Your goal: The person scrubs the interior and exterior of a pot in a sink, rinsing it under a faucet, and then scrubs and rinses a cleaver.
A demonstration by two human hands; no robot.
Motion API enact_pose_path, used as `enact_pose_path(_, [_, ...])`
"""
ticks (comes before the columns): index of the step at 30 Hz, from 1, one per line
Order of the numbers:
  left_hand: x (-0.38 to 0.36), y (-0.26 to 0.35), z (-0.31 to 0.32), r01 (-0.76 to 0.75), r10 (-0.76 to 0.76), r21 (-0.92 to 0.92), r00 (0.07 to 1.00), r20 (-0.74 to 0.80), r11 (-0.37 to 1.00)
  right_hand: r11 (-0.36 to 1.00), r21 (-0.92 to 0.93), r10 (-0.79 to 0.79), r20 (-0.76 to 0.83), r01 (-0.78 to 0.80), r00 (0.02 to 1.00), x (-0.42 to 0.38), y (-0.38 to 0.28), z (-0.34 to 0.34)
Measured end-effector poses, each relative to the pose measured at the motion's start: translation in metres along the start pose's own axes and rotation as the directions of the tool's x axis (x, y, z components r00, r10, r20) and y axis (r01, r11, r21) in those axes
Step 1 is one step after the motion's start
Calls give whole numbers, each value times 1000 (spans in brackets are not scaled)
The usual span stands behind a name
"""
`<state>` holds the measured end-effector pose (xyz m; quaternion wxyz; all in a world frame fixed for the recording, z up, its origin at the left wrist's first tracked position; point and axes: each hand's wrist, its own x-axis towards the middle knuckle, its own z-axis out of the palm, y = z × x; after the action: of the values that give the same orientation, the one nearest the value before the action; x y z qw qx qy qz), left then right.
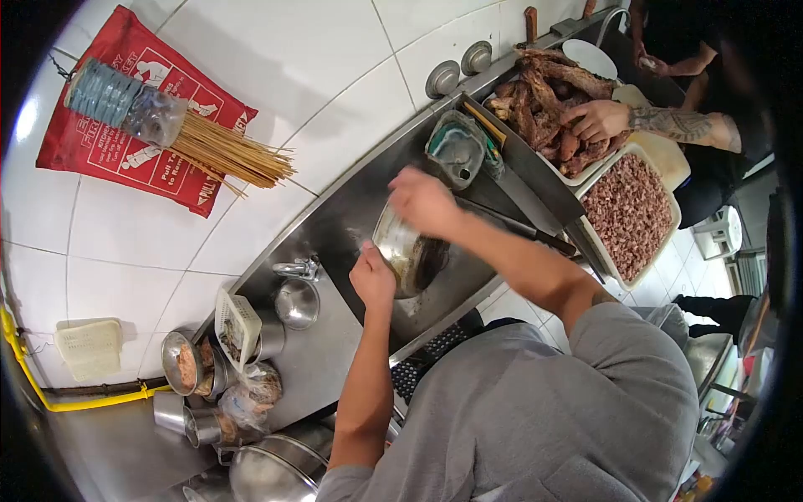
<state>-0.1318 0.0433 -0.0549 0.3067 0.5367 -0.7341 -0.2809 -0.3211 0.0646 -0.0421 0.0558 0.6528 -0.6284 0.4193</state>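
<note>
My left hand (373, 274) grips the near-left rim of a round metal bowl (400, 261), thumb up along its edge. The bowl is tilted in the steel sink (343, 243), and its inside looks dark and stained. Above the bowl's far rim, my right hand (422, 203) is blurred by motion, with its fingers curled in. Whatever it may hold is hidden. Just beyond that hand lies a cut-open clear plastic container (457, 151) with something green inside. A dark-handled tool (548, 241) rests to the right of the bowl.
At the far right, a co-worker's tattooed arm (682, 125) reaches into a tray of browned meat (535, 92). Chopped meat fills another tray (627, 209). Left of the sink are a faucet (299, 268), a white basket (238, 326) and metal bowls (280, 468). Skewers (234, 155) hang on the wall.
</note>
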Motion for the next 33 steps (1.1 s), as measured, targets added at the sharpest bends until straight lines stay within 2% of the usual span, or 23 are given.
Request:
enact_pose_path(1, [-2, -1, 0, 0, 0, 2, 1000, 4, 1000, 954, -67, -291, 47, 294, 956, -3, -24, 1])
enact_pose_path(2, [-2, -2, 0, -10, 10, -16, 1000, 14, 1000, 970, 158, -169, -109, 185, 980, -4, -42, -4])
enact_pose_path(3, [-2, -1, 0, -20, 20, -37, 1000, 21, 999, 970, 155, -170, -111, 186, 979, -5, -32, -3])
enact_pose_path(5, [-8, 1, -3, 16, -15, -55, 1000, 13, 998, 970, 192, 175, -117, -151, 978, -10, 14, 6])
enact_pose_path(6, [-10, 2, -3, 49, -49, -72, 999, 5, 996, 946, 214, 267, -90, -243, 959, -3, 23, 1])
enact_pose_path(7, [-10, 3, -2, 46, -46, -75, 999, 3, 996, 948, 211, 263, -92, -240, 960, -4, 20, 2])
enact_pose_path(9, [-7, 3, 0, 28, -30, -74, 999, -30, 997, 1000, 30, 3, -70, -1, 998, -9, -9, 5])
enact_pose_path(10, [-8, 2, -1, 24, -26, -71, 999, -31, 997, 983, 147, -104, -65, 112, 992, -11, -31, 3])
enact_pose_path(11, [-11, 0, -2, 27, -28, -92, 999, -16, 995, 983, 148, -101, -68, 110, 993, -12, -27, 3])
enact_pose_path(13, [-18, -6, -2, 34, -35, -116, 999, -5, 993, 981, 174, 106, -95, -88, 990, -12, 0, 2])
enact_pose_path(14, [-24, -11, -2, 28, -35, -159, 999, -38, 987, 924, 261, 304, -57, -280, 951, -13, 25, 6])
enact_pose_path(15, [-24, -10, -2, 15, -31, -204, 997, -73, 979, 900, 181, 400, 27, -398, 916, -7, 31, 2])
enact_pose_path(17, [-21, -10, -4, 31, -40, -148, 998, -56, 989, 962, 195, 220, -128, -193, 967, -8, 19, 14])
enact_pose_path(19, [-19, -6, -8, 45, -48, -88, 998, -35, 995, 976, 155, -144, -74, 154, 987, -2, -36, 2])
enact_pose_path(20, [-19, -4, -10, 31, -32, -115, 999, -4, 993, 968, 217, -131, 21, 123, 991, 2, -48, -4])
enact_pose_path(21, [-19, -4, -13, 17, -13, -138, 999, 29, 990, 969, 219, -125, 18, 118, 992, 1, -39, -3])
enact_pose_path(24, [-16, -28, -22, 48, -39, -210, 998, 47, 977, 921, 263, 281, 59, -286, 958, -6, 32, 3])
enact_pose_path(25, [-11, -28, -27, 46, -38, -208, 998, 44, 977, 911, 268, 307, 71, -315, 949, -10, 41, 1])
enact_pose_path(27, [2, -24, -33, -69, 71, -126, 997, 17, 990, 891, 215, 383, 119, -401, 916, -14, 47, 4])
enact_pose_path(29, [12, -2, -31, -93, 90, -88, 995, -29, 992, 956, 205, 209, 26, -209, 978, -7, 4, 5])
enact_pose_path(30, [16, 15, -32, -33, 33, 15, 999, 15, 999, 977, 213, -17, -56, 28, 998, -6, -25, 3])
enact_pose_path(31, [17, 24, -31, 23, -30, 122, 998, 56, 992, 968, 64, -249, 142, 242, 958, -1, -50, 3])
enact_pose_path(33, [17, 14, -31, -2, -10, 137, 996, 83, 991, 978, 193, -87, 29, 80, 996, -6, -62, 1])
